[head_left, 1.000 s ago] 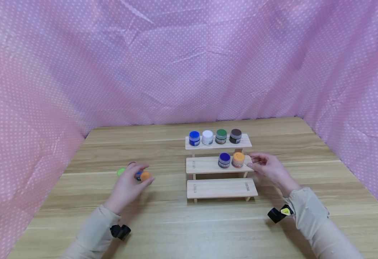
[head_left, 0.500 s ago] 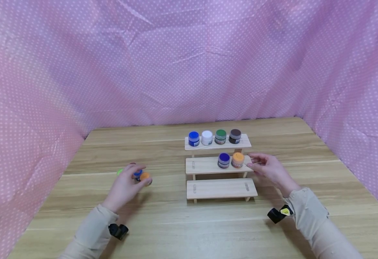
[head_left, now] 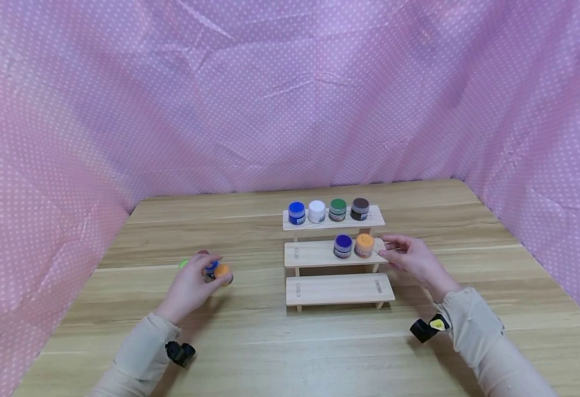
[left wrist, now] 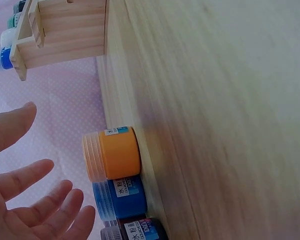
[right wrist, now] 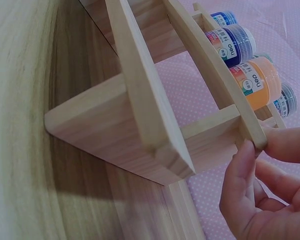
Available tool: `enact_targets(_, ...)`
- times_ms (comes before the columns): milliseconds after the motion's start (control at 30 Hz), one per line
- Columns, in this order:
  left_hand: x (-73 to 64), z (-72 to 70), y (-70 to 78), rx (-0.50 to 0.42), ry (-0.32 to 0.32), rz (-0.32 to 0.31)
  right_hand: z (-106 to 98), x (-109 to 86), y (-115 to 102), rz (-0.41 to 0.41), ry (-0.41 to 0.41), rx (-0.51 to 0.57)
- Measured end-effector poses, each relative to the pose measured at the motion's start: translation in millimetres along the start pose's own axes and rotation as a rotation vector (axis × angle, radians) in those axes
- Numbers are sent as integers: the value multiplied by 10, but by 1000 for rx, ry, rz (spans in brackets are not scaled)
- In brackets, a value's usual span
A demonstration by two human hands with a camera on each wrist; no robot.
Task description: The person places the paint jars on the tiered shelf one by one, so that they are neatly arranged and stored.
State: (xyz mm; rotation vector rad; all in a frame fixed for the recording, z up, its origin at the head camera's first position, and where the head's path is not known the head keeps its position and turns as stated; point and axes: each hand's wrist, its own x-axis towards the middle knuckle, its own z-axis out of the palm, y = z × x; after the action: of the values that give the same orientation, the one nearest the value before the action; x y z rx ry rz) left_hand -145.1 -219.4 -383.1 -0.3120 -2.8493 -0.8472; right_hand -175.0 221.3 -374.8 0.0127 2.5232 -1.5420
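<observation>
My left hand (head_left: 191, 286) hovers at a small cluster of paint jars on the left of the table, its fingers apart and holding nothing. Nearest to it are an orange paint jar (left wrist: 120, 152) and a blue paint jar (left wrist: 130, 197), with a dark jar (left wrist: 152, 231) beside them. A light green lid (head_left: 183, 264) shows partly behind the hand. With thumb and finger, my right hand (head_left: 414, 262) pinches the right end of the middle shelf (right wrist: 210, 60) of a three-tier wooden rack. On that shelf stand a purple jar (head_left: 342, 246) and a light orange jar (head_left: 364, 246).
Blue (head_left: 296, 213), white (head_left: 317, 212), green (head_left: 337, 210) and dark brown (head_left: 360, 209) jars line the top shelf (head_left: 376, 216). The bottom shelf (head_left: 339, 289) bears nothing. A pink dotted cloth (head_left: 290, 110) hangs behind the wooden table (head_left: 250, 342).
My left hand has drawn back slightly to the left, and more of the orange and blue jars shows between its fingers. My right hand stays at the shelf's end.
</observation>
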Motion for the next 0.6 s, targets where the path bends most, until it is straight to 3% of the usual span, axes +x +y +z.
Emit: enact_targets(600,43,17,-57,14,-71,-9,0,-5,-1,26,-1,-24)
